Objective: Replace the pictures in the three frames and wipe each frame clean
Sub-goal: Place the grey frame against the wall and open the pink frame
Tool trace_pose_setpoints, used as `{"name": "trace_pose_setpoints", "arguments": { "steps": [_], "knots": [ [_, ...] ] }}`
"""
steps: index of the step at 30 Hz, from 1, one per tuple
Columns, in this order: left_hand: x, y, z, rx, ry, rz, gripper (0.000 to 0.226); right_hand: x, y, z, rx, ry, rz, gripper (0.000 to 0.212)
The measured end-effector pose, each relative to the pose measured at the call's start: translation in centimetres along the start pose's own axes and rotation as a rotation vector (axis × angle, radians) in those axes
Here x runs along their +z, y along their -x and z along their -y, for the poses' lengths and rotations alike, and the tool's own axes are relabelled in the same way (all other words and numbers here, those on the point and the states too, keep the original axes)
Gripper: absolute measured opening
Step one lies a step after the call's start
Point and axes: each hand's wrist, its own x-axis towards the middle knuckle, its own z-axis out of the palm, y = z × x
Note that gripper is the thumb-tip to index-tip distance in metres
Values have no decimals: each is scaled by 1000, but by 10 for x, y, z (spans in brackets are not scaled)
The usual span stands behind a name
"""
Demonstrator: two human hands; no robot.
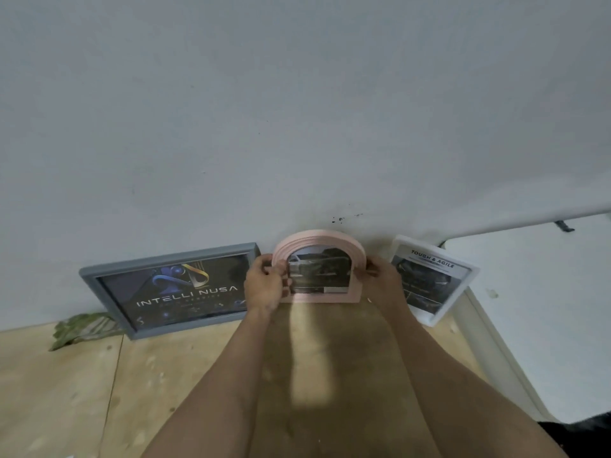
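Note:
A pink arched frame (318, 241) stands upright against the wall on the wooden surface, with a dark car picture behind its window. My left hand (266, 285) grips its left edge and my right hand (383, 280) grips its right edge. To its left a grey rectangular frame (88, 277) leans on the wall and shows a dark poster with white lettering. On the right a white frame (469, 282) leans tilted against the wall and holds a dark car picture with a headline.
A green cloth (81, 328) lies crumpled at the far left beside the grey frame. A white table or board (542, 312) borders the wooden surface (59, 391) on the right. The pale wall (297, 110) fills the upper view.

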Motion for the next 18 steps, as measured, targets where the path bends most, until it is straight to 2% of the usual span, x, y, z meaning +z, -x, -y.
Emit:
{"name": "trace_pose_setpoints", "arguments": {
  "steps": [3,8,10,12,14,15,17,18],
  "knots": [
    [-13,22,-10,-61,250,114,8,-13,39,0,-211,79,-34,15],
    [-50,65,-5,-300,468,365,30,-5,119,-6,-605,482,-345,15],
    [-66,86,4,-306,433,361,23,5,155,-7,-646,587,-337,16],
    [-89,105,16,-302,342,298,18,15,183,-13,-701,604,-251,15],
    [-117,117,34,-316,308,256,15,22,204,-22,-665,479,-91,22],
    [-134,125,44,-319,309,263,10,23,214,-25,-580,348,-24,33],
    [-166,139,63,-315,346,314,7,22,229,-28,-292,39,-32,49],
    [-182,149,73,-324,388,342,6,23,235,-31,-112,-51,-31,47]
  ]
}}
